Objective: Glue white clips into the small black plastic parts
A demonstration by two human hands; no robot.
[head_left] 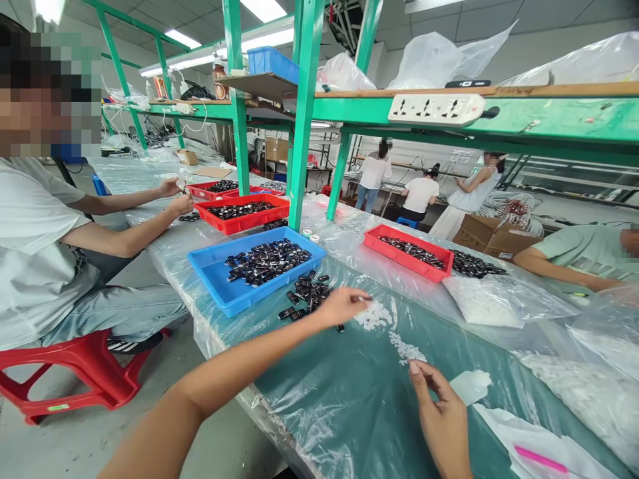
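My left hand (344, 306) reaches over the table beside a pile of small white pieces (373, 318), its fingers drawn together at the tips; whatever they hold, if anything, is too small to name. Under and beside that hand lies a loose heap of small black parts (310, 291). My right hand (442, 409) is nearer to me, thumb and forefinger pinched close to a second, smaller group of white pieces (407, 348). Anything in that pinch cannot be made out. A blue tray (212, 283) partly filled with the same black parts stands beyond my left forearm.
Red trays (234, 225) of black parts stand beyond the blue one; another red tray (409, 256) is farther right. Bags of white pieces (484, 303) and a pink stick (542, 459) lie at right. A green post (303, 120) rises mid-table. Co-workers sit left and right.
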